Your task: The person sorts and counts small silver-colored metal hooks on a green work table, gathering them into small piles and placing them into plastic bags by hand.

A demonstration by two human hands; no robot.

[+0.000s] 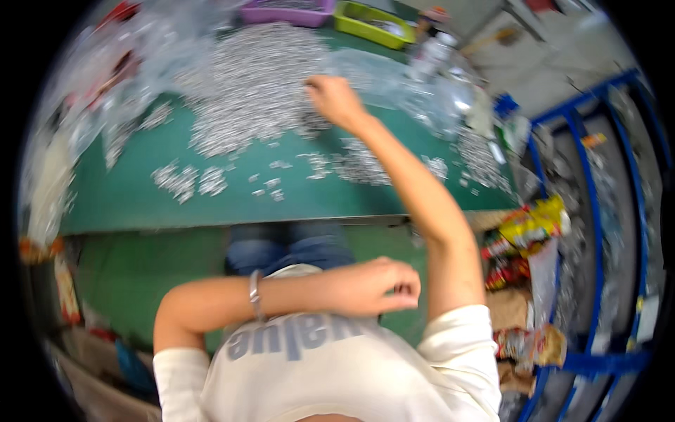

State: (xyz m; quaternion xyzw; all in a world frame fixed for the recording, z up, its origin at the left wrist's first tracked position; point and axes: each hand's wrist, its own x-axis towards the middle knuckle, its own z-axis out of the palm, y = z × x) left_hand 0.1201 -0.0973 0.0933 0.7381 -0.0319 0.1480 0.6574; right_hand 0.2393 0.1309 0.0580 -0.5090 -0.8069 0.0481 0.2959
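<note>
A wide heap of small silvery metal pieces point(246, 84) covers much of the green tabletop point(232, 207). My right hand point(336, 102) reaches over the right side of this heap, its fingers bent together and blurred; anything in them is hidden. Close to my body, in front of the table edge, is my left hand point(376, 287), with a silver bracelet point(255, 294) on its wrist. Its fingers curl inward and whatever they might hold does not show. Smaller clusters of the pieces point(176, 181) lie nearer the front edge, including a larger cluster point(360, 163) beneath my right forearm.
Purple point(288, 15) and lime-green trays point(373, 27) stand at the back. Clear plastic bags point(151, 53) crowd the left, with more plastic and a bottle point(432, 53) at right. A blue-framed rack point(598, 232) and yellow packaging point(527, 228) flank the table's right side.
</note>
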